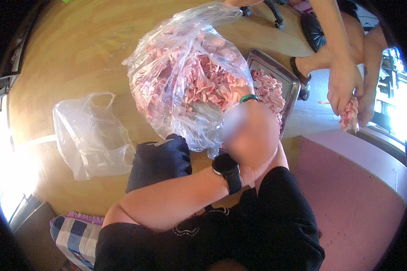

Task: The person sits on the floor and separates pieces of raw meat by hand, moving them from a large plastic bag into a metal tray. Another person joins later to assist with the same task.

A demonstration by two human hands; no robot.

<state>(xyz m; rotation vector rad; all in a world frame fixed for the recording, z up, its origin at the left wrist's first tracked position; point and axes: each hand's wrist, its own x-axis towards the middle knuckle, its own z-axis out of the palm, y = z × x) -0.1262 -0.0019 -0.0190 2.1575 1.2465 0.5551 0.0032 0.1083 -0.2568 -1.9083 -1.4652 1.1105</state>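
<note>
A large clear plastic bag (149, 71) full of sliced raw meat (207, 84) lies before me, its mouth open towards me. My right hand (241, 91) reaches into the bag among the meat; a green band circles its wrist, and its fingers are mostly hidden. Part of my right forearm is blurred. My left forearm crosses my body with a black watch (226, 169) at the wrist. My left hand (251, 176) is against or beneath my right forearm, its fingers hidden. Just right of the bag, a metal tray (291, 91) holds more meat slices (269, 89).
An empty translucent plastic carrier bag (91, 135) lies left on the wood-patterned floor (71, 61). Another person's hand (344, 84) holds meat pieces (349, 115) at right, near a sandalled foot (305, 79). A pink panel (356, 203) fills the lower right. Chair casters (278, 23) stand beyond.
</note>
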